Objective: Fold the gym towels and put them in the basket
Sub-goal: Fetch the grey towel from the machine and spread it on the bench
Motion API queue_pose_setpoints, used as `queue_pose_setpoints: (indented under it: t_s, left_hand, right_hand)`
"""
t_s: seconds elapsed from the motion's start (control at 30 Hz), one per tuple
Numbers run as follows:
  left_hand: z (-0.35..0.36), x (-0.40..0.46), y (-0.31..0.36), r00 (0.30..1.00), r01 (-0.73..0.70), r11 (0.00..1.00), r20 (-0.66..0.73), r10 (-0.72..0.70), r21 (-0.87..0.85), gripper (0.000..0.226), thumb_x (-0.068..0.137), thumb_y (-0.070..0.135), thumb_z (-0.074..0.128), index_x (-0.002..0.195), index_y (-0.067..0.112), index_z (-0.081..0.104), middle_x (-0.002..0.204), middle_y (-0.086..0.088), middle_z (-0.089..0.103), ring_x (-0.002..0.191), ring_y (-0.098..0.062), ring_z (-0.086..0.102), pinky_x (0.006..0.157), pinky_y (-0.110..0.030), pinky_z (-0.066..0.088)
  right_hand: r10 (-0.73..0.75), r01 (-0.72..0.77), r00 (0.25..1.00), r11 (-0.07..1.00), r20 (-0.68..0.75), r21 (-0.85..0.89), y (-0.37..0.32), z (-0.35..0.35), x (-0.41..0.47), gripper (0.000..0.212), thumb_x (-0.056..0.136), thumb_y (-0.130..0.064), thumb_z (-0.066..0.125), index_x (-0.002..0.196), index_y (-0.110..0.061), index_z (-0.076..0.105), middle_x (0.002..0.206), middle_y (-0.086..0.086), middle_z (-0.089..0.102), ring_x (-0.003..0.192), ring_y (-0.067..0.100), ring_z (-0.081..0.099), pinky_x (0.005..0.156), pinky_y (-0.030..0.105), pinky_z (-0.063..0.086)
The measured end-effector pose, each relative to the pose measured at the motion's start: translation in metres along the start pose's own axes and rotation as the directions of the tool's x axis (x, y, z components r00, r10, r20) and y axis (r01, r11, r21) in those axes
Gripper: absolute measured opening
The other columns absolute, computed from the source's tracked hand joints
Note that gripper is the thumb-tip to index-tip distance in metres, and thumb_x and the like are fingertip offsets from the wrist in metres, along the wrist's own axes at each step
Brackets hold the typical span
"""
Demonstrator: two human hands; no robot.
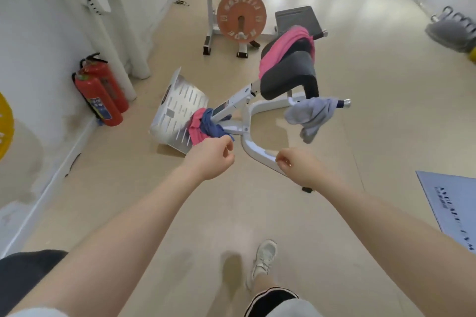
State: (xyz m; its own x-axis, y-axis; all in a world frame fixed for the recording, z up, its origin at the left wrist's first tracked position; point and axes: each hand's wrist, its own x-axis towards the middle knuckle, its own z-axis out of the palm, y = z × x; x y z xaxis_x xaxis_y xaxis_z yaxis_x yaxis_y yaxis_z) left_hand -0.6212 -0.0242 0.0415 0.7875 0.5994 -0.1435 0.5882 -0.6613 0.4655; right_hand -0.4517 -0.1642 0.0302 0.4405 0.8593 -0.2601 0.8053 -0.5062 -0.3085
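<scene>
Head view: both arms out in front, person stepping toward a white-framed gym machine with a black padded seat.

Left hand: fingers curled in, nothing visibly held; it sits just below the pink and blue towels bunched at the machine's lower frame, and I can't tell if it touches them. Right hand: fingers curled, empty, well apart from any towel.

Other towels:
- pink towel draped over the seat pad
- grey towel hanging off a chrome-tipped handle bar

White slotted plastic basket lies tipped on the floor, just beside the pink/blue bunch.

Handling guess: thin, soft, light cloth, limp, no shape of its own. It will sag and drag if grabbed mid-body. Best to pinch two corners of one edge, lift clear of the frame, shake flat, then fold. The bunch looks wrapped around the bar, so it may snag; lift it off rather than yank. The basket looks rigid and light, and needs righting.

Also: two red fire extinguishers by the wall, glossy beige floor.
</scene>
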Motion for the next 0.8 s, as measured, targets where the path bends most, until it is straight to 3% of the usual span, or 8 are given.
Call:
queue_pose_setpoints:
  t_s: [0.23,0.4,0.47,0.57,0.63,0.7,0.8]
  left_hand:
    - [0.019,0.172,0.067,0.995,-0.017,0.999,0.098,0.02,-0.034,0.023,0.091,0.023,0.046,0.111,0.013,0.052,0.101,-0.002,0.065,0.087,-0.023,0.06,0.078,-0.037,0.052]
    - [0.033,0.274,0.097,0.987,-0.07,0.996,0.14,0.079,-0.063,0.039,0.09,0.021,0.046,0.129,0.017,0.041,0.112,-0.003,0.058,0.091,-0.025,0.058,0.082,-0.039,0.05]
    - [0.041,0.314,0.101,0.978,-0.111,0.993,0.174,0.117,-0.048,0.045,0.091,0.019,0.044,0.135,0.017,0.035,0.117,-0.004,0.055,0.093,-0.025,0.056,0.08,-0.035,0.047]
    - [0.054,0.383,0.108,0.955,-0.174,0.985,0.242,0.174,-0.022,0.049,0.092,0.016,0.04,0.14,0.019,0.03,0.121,-0.006,0.053,0.092,-0.025,0.053,0.082,-0.038,0.048]
    - [0.065,0.431,0.111,0.928,-0.229,0.973,0.305,0.215,0.01,0.051,0.092,0.013,0.038,0.141,0.022,0.028,0.128,-0.008,0.048,0.097,-0.027,0.054,0.083,-0.04,0.048]
    - [0.077,0.482,0.112,0.905,-0.297,0.949,0.347,0.245,0.105,0.056,0.092,0.01,0.037,0.144,0.026,0.022,0.14,-0.009,0.037,0.111,-0.03,0.049,0.088,-0.042,0.047]
    - [0.097,0.547,0.111,0.881,-0.417,0.861,0.364,0.303,0.291,0.071,0.09,0.003,0.038,0.148,0.03,0.005,0.156,-0.012,-0.003,0.14,-0.033,0.015,0.108,-0.04,0.027]
  right_hand:
    - [0.107,-0.106,0.994,0.989,-0.005,0.108,0.109,-0.068,0.116,0.023,0.091,-0.012,0.044,0.101,0.0,0.062,0.101,0.015,0.066,0.093,0.032,0.059,0.081,0.04,0.05]
    - [0.195,-0.193,0.981,0.974,-0.009,0.118,0.169,-0.093,0.185,0.023,0.089,-0.009,0.041,0.097,-0.004,0.062,0.095,0.014,0.061,0.078,0.026,0.051,0.064,0.029,0.039]
    - [0.244,-0.242,0.97,0.964,-0.009,0.109,0.194,-0.094,0.213,0.026,0.089,-0.011,0.04,0.102,-0.003,0.06,0.101,0.016,0.059,0.088,0.031,0.052,0.069,0.033,0.043]
    - [0.332,-0.331,0.943,0.938,0.005,0.098,0.227,-0.099,0.26,0.033,0.091,-0.01,0.039,0.119,-0.004,0.055,0.121,0.018,0.054,0.11,0.035,0.049,0.088,0.041,0.047]
    - [0.395,-0.394,0.919,0.913,0.012,0.105,0.25,-0.1,0.292,0.037,0.092,-0.01,0.038,0.126,-0.005,0.051,0.131,0.017,0.049,0.118,0.033,0.046,0.092,0.042,0.046]
    - [0.46,-0.459,0.888,0.884,0.015,0.083,0.274,-0.096,0.325,0.038,0.092,-0.012,0.039,0.127,-0.007,0.05,0.132,0.014,0.05,0.119,0.032,0.046,0.094,0.039,0.045]
    - [0.561,-0.56,0.828,0.828,0.023,-0.038,0.307,-0.086,0.368,0.037,0.093,-0.014,0.037,0.127,-0.013,0.049,0.132,0.008,0.051,0.124,0.028,0.043,0.1,0.036,0.037]
